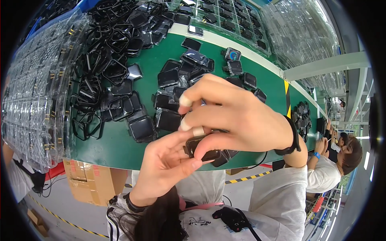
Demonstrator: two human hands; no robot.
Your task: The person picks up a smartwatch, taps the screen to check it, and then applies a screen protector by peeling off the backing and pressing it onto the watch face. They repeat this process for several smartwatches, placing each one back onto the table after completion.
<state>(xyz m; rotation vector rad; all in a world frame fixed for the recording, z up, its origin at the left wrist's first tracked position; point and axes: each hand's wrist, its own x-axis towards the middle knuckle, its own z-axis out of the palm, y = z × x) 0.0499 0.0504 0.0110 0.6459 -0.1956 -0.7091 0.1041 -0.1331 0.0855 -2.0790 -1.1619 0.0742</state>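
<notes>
Close to the near edge of the green table, both my hands meet around a small dark rounded-rectangular smartwatch body [193, 145]. My left hand [163, 160] is closed around it from below with the palm turned up. From the right, my right hand [237, 114] reaches over it, its thumb pressed on the watch body and its other fingers curled. Pale finger covers sit on several fingertips. Just beyond the hands lies a loose cluster of black watch bodies [168, 78]. One smartwatch [233, 54] to the right of that cluster shows a lit blue screen.
Tangled black frames [116, 38] are heaped at the left, beside stacked clear trays [36, 92]. A compartment tray [229, 25] of dark parts lies at the back. More clear trays [297, 36] rise at the right. A co-worker [327, 172] sits farther right; a cardboard box [94, 180] stands below.
</notes>
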